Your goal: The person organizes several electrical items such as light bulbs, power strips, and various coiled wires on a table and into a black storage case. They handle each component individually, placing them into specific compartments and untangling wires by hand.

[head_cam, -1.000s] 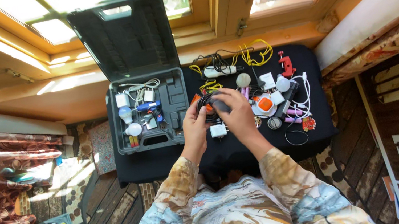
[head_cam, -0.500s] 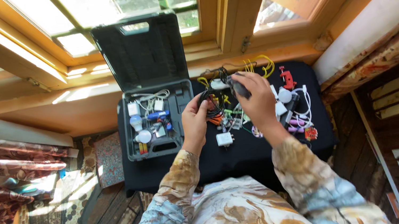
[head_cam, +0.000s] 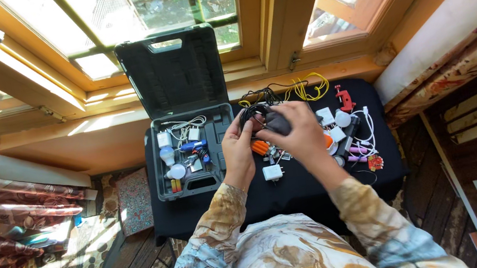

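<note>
Hands meet above the middle of the black-covered counter (head_cam: pixel 275 196), and both of yours are busy with 1 thing. Your left hand (head_cam: pixel 238 153) has its fingers closed on a coil of black cable (head_cam: pixel 251 115), pinching it from the left side. Your right hand (head_cam: pixel 301 133) grips a dark grey block (head_cam: pixel 278 122) at the end of that cable, fingers wrapped around it, so the 2 hands almost touch. The cable and block are held up off the counter, just right of the open grey tool case (head_cam: pixel 193 154), whose lid stands upright against the window frame. Inside the case you can see a white bulb (head_cam: pixel 167 154), a blue tool and some white plugs. Below your hands a white plug adapter (head_cam: pixel 273 173) lies on the cloth. Behind your hands lies a tangle of yellow wire (head_cam: pixel 311 86), and to the right a red clamp (head_cam: pixel 345 97) and a white cable (head_cam: pixel 368 125).
</note>
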